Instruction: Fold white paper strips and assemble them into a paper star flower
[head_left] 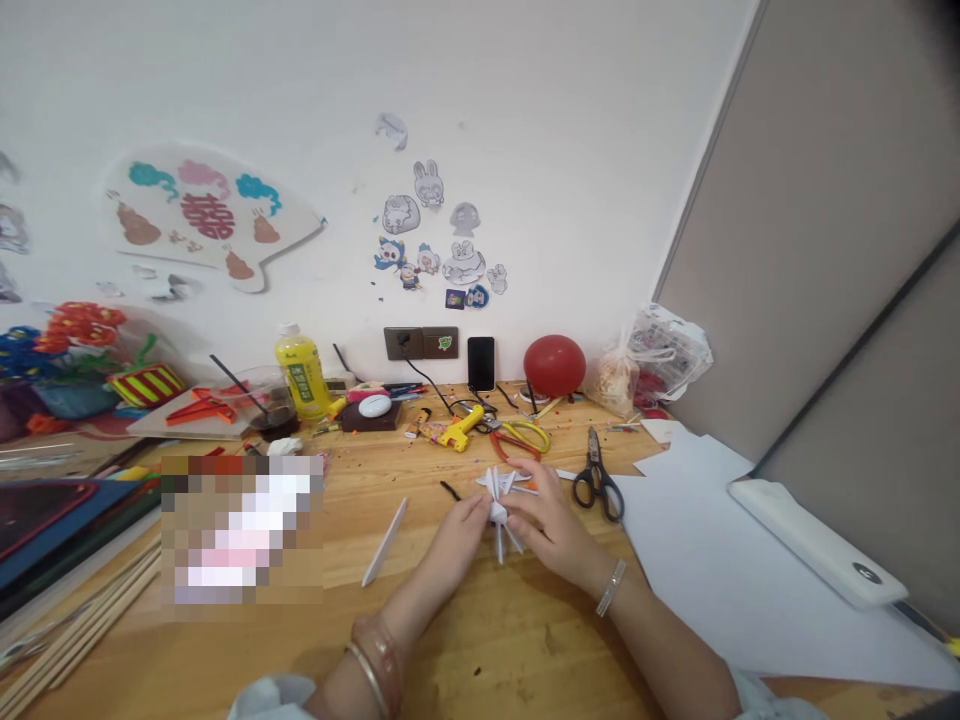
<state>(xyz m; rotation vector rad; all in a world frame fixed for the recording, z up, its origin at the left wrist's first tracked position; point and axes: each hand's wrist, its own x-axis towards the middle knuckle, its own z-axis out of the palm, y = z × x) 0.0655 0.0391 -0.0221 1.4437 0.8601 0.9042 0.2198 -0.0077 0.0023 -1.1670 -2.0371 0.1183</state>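
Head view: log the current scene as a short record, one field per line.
Left hand: pinching a folded white paper piece
Right hand: touching the same piece
Loose strip: white, on the wooden table, left of the hands
Scissors: black-handled, right of the hands
Large white sheet: far right
Glue gun: yellow, beyond the hands

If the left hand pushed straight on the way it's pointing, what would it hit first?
The left hand would meet the white folded paper it holds, then probably the right hand, though depth is unclear.
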